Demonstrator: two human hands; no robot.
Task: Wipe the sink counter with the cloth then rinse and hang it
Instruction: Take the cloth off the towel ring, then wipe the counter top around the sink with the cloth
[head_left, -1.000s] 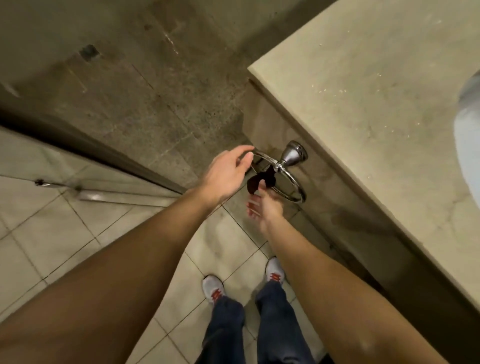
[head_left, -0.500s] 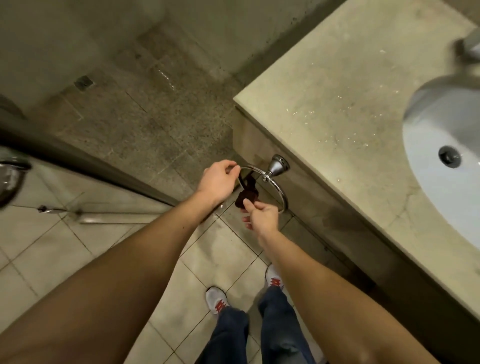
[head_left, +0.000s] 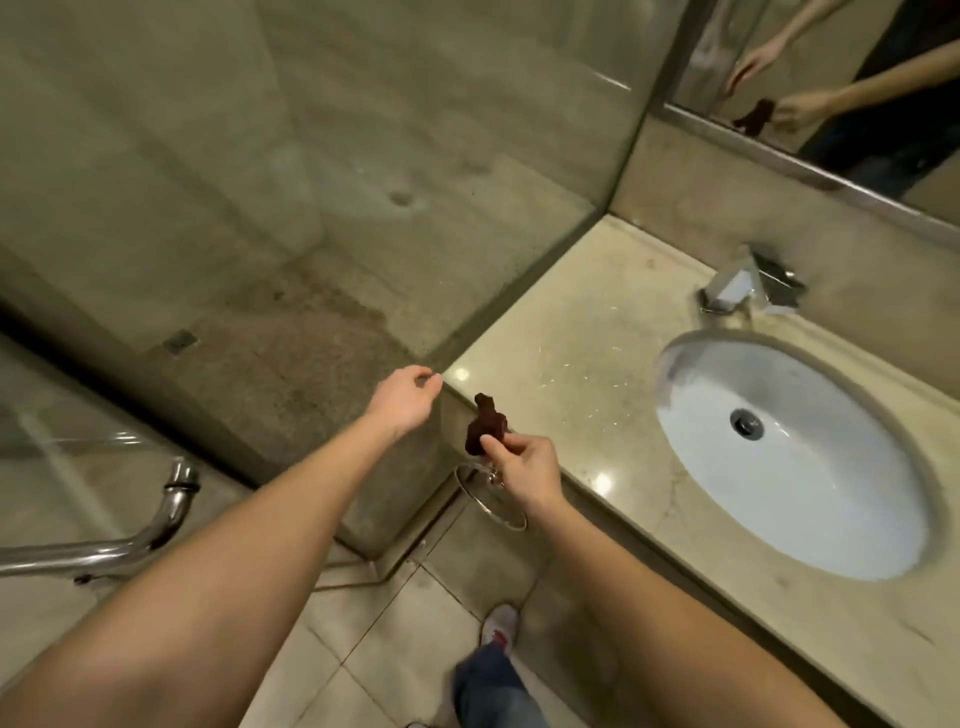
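"Maroon cloth (head_left: 485, 431), head view: where is it?" asks the student.

"Pinched between thumb and fingertips of the right hand (head_left: 524, 470), bunched and standing up above the front edge of the counter (head_left: 571, 374), near its left corner," the tutor answers.

"What has changed?"

"Half a second ago the cloth hung at the towel ring (head_left: 493, 501) with both hands at it. Now the cloth is off the ring, which hangs bare below the right wrist. The left hand (head_left: 402, 397) has let go of the ring and floats beside the counter's corner, fingers loosely curled and holding nothing."

"Meaning for the task?"

"Fetching looks finished. Wiping is not yet begun, and rinsing and hanging lie further off."

"Which edges matter?"

"Four. The front edge lies directly under the cloth. On the left, the counter butts against the glass panel (head_left: 467, 156). The rim of the sink (head_left: 831, 493) bounds it on the right. The tap (head_left: 737, 286) stands at the back, under the mirror (head_left: 831, 78)."

"And room to move?"

"A flat stretch of stone runs from the left corner to the sink rim, speckled with bright droplets. A sweep toward the sink probably meets nothing. One toward the glass stops at the panel. The metal door handle (head_left: 171, 499) is well apart, low on the left."
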